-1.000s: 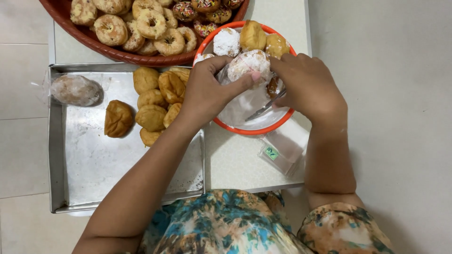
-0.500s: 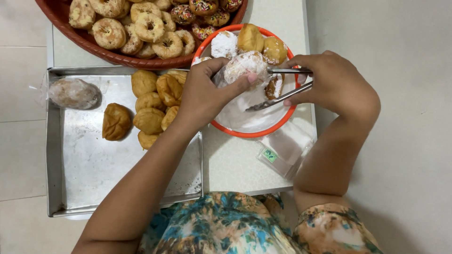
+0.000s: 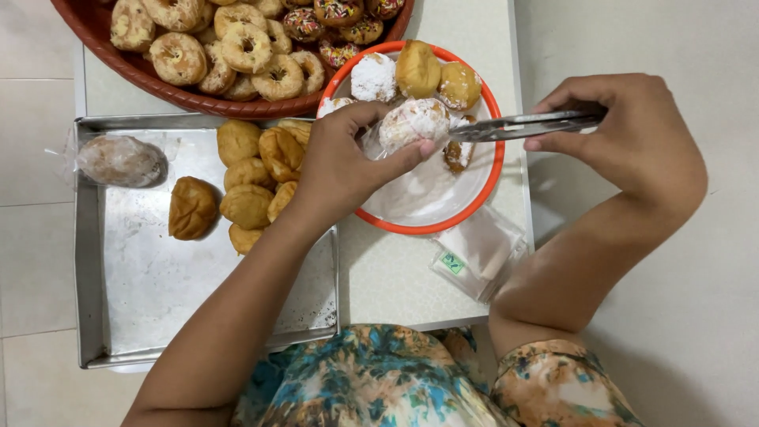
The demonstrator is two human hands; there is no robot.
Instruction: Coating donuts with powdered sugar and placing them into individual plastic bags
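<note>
While the left hand (image 3: 344, 162) gripped a round sugar-dusted doughnut in a clear plastic bag (image 3: 413, 122) over the orange-rimmed white plate (image 3: 431, 212), the right hand (image 3: 632, 130) pinched flat metal tongs (image 3: 526, 125) nearly closed, their tips just beside it. Plain golden buns (image 3: 247, 204) lay in the square steel tray (image 3: 142, 277) on the desk (image 3: 395, 277).
</note>
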